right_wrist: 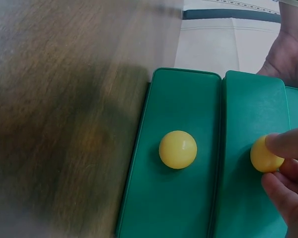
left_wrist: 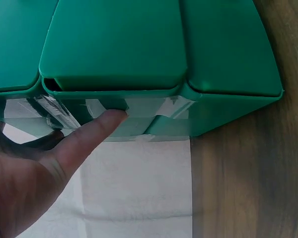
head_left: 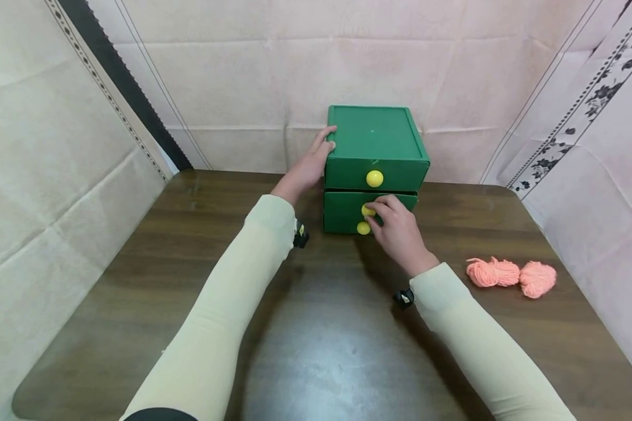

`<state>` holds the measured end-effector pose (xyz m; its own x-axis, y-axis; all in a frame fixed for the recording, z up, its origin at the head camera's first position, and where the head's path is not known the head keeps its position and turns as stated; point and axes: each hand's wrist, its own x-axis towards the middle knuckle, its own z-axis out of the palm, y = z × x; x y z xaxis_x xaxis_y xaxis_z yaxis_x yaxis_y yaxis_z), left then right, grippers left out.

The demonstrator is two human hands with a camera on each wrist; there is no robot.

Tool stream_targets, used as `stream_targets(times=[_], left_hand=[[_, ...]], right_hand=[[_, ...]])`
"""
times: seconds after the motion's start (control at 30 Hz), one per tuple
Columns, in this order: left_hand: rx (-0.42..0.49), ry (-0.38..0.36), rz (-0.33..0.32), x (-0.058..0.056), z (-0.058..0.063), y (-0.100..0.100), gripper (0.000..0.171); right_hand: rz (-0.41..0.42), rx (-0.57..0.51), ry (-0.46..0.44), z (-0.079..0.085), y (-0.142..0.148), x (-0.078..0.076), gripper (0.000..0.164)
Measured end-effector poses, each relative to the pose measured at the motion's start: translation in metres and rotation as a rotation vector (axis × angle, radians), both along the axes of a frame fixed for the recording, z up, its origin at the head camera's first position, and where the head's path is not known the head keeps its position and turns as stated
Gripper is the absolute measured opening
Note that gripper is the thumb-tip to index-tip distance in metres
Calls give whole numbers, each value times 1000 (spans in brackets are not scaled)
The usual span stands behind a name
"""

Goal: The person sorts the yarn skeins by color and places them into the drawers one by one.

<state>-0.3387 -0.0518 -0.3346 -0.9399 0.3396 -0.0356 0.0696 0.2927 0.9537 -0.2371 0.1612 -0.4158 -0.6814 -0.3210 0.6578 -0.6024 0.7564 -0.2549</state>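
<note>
A green drawer cabinet [head_left: 374, 133] with round yellow knobs stands near the back of the table. Thumb and fingers of my right hand [head_left: 397, 231] pinch the middle knob [right_wrist: 263, 154]. The middle drawer [left_wrist: 114, 44] juts out slightly past its neighbours. Below it is the bottom knob [right_wrist: 178, 149], untouched; the top knob [head_left: 374, 178] is also free. My left hand [head_left: 311, 166] rests against the cabinet's left side, fingers extended and the thumb on the taped side panel [left_wrist: 139, 106]. Nothing is gripped in that hand.
Two bundles of pink yarn [head_left: 505, 275] lie on the right part of the brown wooden table [head_left: 316, 351]. Pale cloth [head_left: 232, 76] hangs behind the table and along both sides, close behind the cabinet.
</note>
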Motion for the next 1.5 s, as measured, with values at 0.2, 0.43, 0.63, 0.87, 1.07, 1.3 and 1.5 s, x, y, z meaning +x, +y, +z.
stream_targets(times=[0.2, 0.43, 0.63, 0.87, 1.07, 1.3, 1.5], left_hand=[[-11, -22, -22, 5, 11, 0, 47], [-39, -66, -64, 20, 28, -2, 46], [-41, -63, -74, 22, 27, -5, 46], [-33, -60, -91, 19, 24, -6, 47], [-25, -59, -98, 20, 25, -6, 47], [-35, -59, -88, 22, 27, -5, 47], [-21, -61, -83, 16, 22, -3, 46]], right_hand=[[-4, 3, -18, 2, 0, -2, 25], [-12, 6, -35, 2, -2, -7, 25], [-12, -2, -37, 1, -3, -8, 25], [-15, -3, -33, 0, -3, -9, 24], [-27, -10, -45, 2, -3, -10, 22], [-39, -31, -65, 0, -4, -11, 20], [-42, -50, -61, -4, -3, -10, 17]])
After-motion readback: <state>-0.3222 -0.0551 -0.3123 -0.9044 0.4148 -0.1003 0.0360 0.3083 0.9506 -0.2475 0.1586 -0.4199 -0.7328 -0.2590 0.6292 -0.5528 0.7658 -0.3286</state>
